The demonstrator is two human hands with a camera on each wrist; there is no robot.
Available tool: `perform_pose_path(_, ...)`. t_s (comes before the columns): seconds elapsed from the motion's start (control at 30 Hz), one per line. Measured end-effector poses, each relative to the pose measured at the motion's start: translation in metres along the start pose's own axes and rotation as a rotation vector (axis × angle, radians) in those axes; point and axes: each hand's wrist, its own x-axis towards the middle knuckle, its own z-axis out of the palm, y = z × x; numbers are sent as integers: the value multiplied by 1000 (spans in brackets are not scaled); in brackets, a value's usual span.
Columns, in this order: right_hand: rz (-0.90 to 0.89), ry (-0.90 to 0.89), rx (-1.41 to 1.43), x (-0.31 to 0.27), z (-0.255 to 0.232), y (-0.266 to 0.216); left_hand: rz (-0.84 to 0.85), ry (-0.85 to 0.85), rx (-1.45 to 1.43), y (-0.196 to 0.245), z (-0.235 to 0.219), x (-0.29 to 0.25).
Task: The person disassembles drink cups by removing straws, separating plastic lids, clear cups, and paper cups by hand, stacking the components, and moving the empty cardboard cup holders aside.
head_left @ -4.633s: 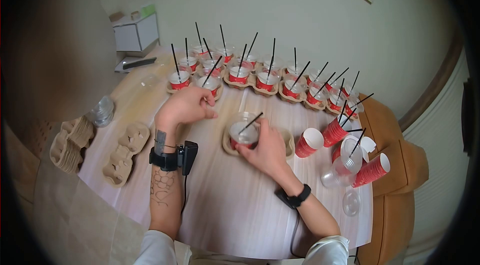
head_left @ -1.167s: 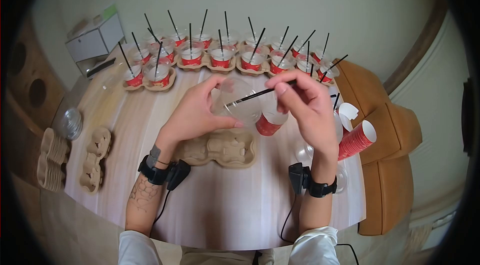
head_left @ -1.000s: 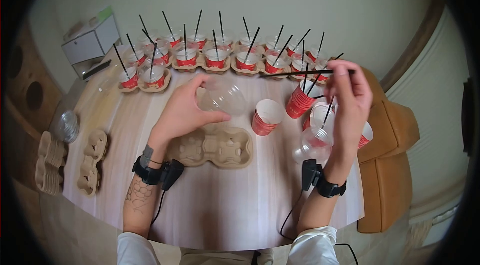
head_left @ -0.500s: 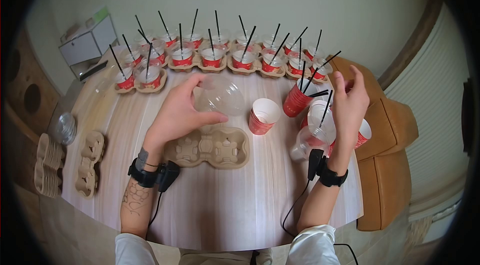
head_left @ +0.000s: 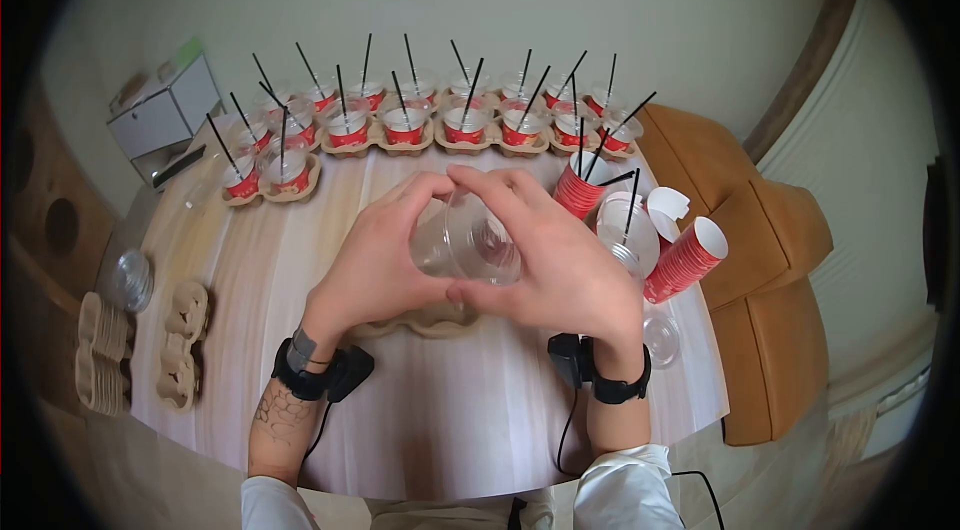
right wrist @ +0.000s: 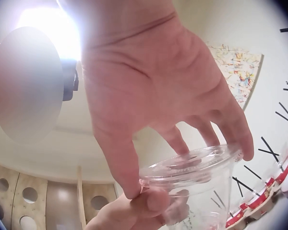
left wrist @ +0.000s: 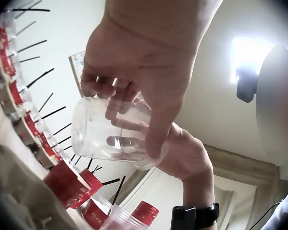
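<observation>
Between my hands, a little above the table, is a tilted clear plastic cup (left wrist: 93, 129) with a clear lid (right wrist: 182, 170) at its rim. My left hand (head_left: 365, 260) holds the cup's body, thumb below and fingers above. From the other side my right hand (head_left: 570, 260) grips the lid's edge, its thumb close to the left thumb in the right wrist view. No straw shows in this cup. Beneath the hands a cardboard cup carrier (head_left: 440, 328) is mostly hidden. A red paper cup stack (left wrist: 65, 184) shows in the left wrist view, covered by my right hand in the head view.
Lidded red cups with black straws stand in carriers (head_left: 290, 192) along the back. At right are a red cup with straws (head_left: 578, 188), leaning red cups (head_left: 688, 260) and a loose lid (head_left: 661, 335). Stacked carriers (head_left: 103, 355), a single carrier (head_left: 180, 350) and clear lids (head_left: 130, 280) lie left.
The right hand moved a black straw away from the cup to the straw-filled red cup and let it go. It has since come back left and taken hold of the lid's edge.
</observation>
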Motion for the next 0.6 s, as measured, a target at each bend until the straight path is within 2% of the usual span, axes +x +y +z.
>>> perform_pose_path(0.07, -14, 5, 28, -9, -3, -3, -31, -41, 14, 5, -1, -2)
perform_pose_path(0.13, -29, 11, 59, -19, -8, -5, 88, -60, 59, 9, 2, -5)
perform_pose_path(0.23, -24, -40, 66, -42, -23, -1, 125, -172, 82, 17, 8, -8)
perform_pose_path(0.3, -99, -144, 88, -62, -38, 8, 160, -219, 42, 18, 15, -9)
perform_pose_path(0.33, -110, -68, 133, -73, -45, 6, 196, -263, 10, 19, 19, -9)
perform_pose_path(0.37, -108, -66, 130, -85, -52, 7, 199, -264, 8, 23, 22, -9)
perform_pose_path(0.43, -49, 219, 92, -114, -65, 12, 155, -135, -130, 32, 31, -12)
perform_pose_path(0.47, 90, 338, 134, -134, -64, 18, 159, -141, -135, 32, 34, -10)
perform_pose_path(0.5, 96, 342, 133, -148, -61, 29, 178, -111, -201, 32, 37, -7)
perform_pose_path(0.57, 113, 606, 349, -172, -48, 57, 195, -87, -269, 31, 45, -4)
perform_pose_path(0.6, 222, 597, 313, -185, -44, 69, 191, -62, -317, 31, 54, 2)
